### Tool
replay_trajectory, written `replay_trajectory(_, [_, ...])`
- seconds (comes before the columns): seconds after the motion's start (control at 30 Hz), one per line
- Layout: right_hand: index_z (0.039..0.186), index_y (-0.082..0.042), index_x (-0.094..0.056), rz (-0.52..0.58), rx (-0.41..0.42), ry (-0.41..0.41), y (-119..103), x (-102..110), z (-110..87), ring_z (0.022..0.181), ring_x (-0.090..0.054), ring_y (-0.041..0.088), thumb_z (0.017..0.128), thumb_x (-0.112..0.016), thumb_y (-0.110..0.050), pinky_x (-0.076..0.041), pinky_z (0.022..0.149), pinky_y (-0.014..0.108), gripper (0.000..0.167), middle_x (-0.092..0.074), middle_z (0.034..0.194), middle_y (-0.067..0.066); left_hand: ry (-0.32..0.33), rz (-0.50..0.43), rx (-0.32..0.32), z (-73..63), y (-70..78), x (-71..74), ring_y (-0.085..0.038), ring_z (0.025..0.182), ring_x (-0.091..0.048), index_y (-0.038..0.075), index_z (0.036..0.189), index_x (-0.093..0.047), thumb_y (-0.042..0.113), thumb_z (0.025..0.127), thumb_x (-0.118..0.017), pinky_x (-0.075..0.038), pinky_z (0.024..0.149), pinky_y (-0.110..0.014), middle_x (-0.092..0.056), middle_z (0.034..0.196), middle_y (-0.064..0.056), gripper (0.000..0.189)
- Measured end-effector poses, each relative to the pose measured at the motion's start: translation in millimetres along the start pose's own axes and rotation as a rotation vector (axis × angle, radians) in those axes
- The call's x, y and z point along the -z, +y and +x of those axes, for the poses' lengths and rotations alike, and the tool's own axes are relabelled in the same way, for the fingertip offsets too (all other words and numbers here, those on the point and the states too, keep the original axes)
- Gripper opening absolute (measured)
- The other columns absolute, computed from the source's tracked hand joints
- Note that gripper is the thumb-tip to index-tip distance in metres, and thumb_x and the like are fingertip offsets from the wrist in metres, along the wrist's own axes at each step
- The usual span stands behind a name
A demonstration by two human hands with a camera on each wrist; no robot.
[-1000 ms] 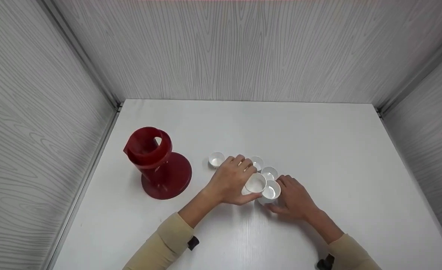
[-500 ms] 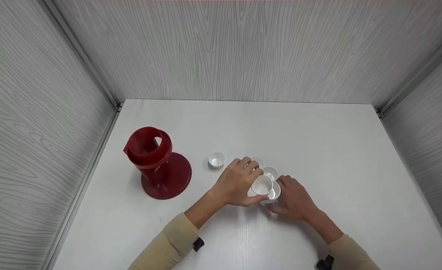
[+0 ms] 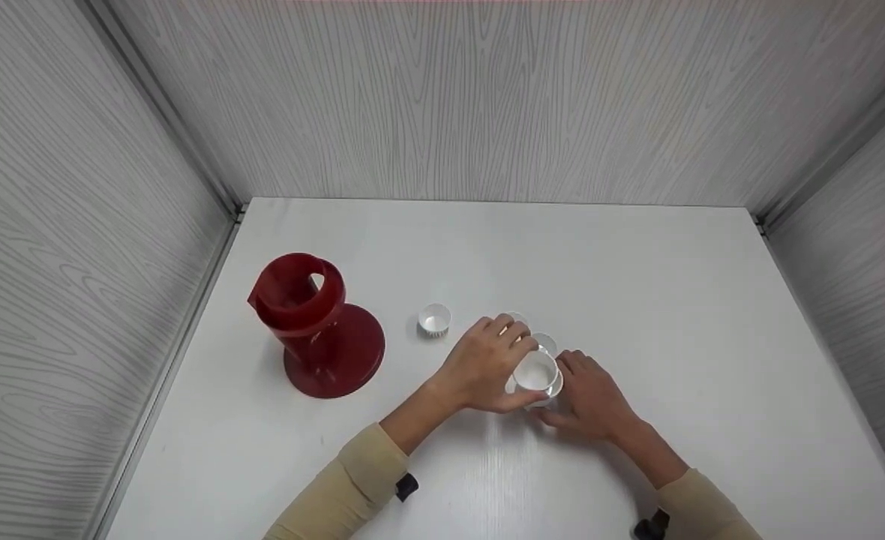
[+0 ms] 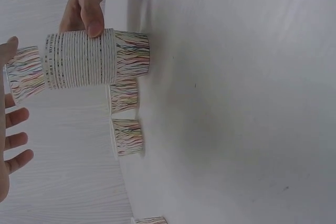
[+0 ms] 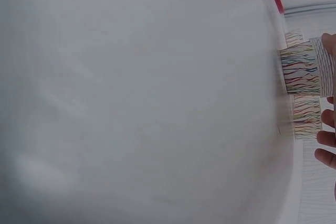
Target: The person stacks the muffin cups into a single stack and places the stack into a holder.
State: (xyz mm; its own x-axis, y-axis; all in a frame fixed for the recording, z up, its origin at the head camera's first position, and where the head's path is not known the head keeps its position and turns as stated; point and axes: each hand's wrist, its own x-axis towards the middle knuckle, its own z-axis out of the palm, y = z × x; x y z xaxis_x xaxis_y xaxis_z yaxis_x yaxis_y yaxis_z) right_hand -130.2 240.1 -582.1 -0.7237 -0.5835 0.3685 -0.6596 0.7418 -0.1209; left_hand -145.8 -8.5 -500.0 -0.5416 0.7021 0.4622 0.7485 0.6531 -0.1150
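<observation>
My left hand [image 3: 484, 371] pinches a white paper baking cup [image 3: 535, 370] at its rim. Wavy coloured lines run over that cup's side, and its base is at the mouth of a tall stack of nested baking cups [image 4: 79, 60], slightly tilted. My right hand [image 3: 592, 395] grips the stack around its side, holding it upright on the table. Just behind it stand two single baking cups [image 4: 124, 96], partly covered by my left fingers in the head view. Another baking cup [image 3: 435, 320] stands apart to the left.
A dark red plastic holder [image 3: 296, 300] with a round base [image 3: 337, 360] stands at the left of the white table [image 3: 637, 277]. Grey wood-grain panels [image 3: 442, 97] close off the back and both sides.
My left hand has carried its baking cup to the right, from beside the stack to over its mouth. The right hand and the stack have stayed in place.
</observation>
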Motion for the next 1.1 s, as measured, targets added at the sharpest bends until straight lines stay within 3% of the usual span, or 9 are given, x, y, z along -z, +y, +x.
replay_trajectory(0.43, [0.119, -0.007, -0.063, 0.023, -0.009, -0.007, 0.1, -1.0, 0.5, 0.092, -0.058, 0.021, 0.078, -0.082, -0.058, -0.054, 0.08, 0.037, 0.068, -0.065, 0.105, 0.005, 0.02, -0.019, -0.02, 5.2, 3.0, -3.4, -0.017, 0.109, -0.064, 0.02, 0.114, -0.068, 0.08, 0.081, -0.066, -0.055, 0.084, -0.031, -0.07, 0.114, 0.003, 0.068])
replay_trajectory(1.1, [0.117, -0.007, -0.063, -0.004, 0.017, 0.023, 1.4, -2.3, 0.6, 0.092, -0.059, 0.021, 0.078, -0.08, -0.058, -0.055, 0.08, 0.037, 0.067, -0.064, 0.104, 0.005, -0.073, 0.011, -0.034, 6.0, 3.0, -19.2, -0.017, 0.109, -0.063, 0.021, 0.117, -0.067, 0.084, 0.086, -0.056, -0.055, 0.083, -0.031, -0.07, 0.116, 0.003, 0.071])
